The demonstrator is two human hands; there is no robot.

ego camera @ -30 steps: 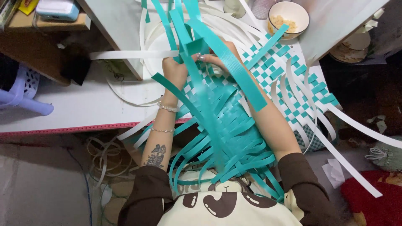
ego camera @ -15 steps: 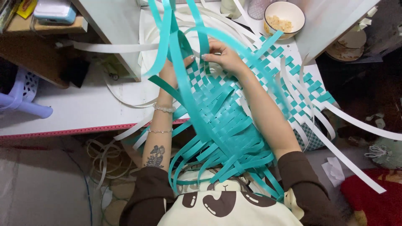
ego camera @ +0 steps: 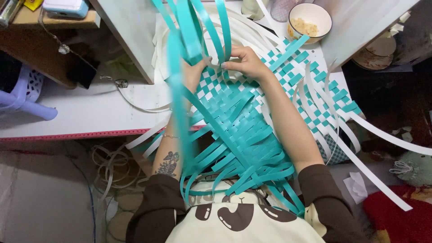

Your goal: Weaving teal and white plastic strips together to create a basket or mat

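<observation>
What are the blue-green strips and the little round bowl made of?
The teal flat weaving strips look like smooth plastic strapping: they shine slightly, hold springy curves and keep even width. It could be coated paper; the look leaves that open. The small round cream bowl seems to be glazed ceramic, judging by its glossy, thick rim, though hard plastic is possible.

Two hands at work — left hand (ego camera: 194, 72) and right hand (ego camera: 245, 60) — both pinching strips on one teal-and-white woven panel (ego camera: 234, 112). One bowl (ego camera: 309, 20) with pale crumbs, one lilac plastic stool (ego camera: 22, 94), one light blue case (ego camera: 65, 7) on one wooden shelf (ego camera: 27, 20), one white tabletop (ego camera: 81, 112), one red cloth (ego camera: 398, 216) at lower right. Loose teal strips (ego camera: 193, 27) and white strips (ego camera: 378, 180) — too many and too overlapped to count; at least four teal ones rise past the top edge.
</observation>
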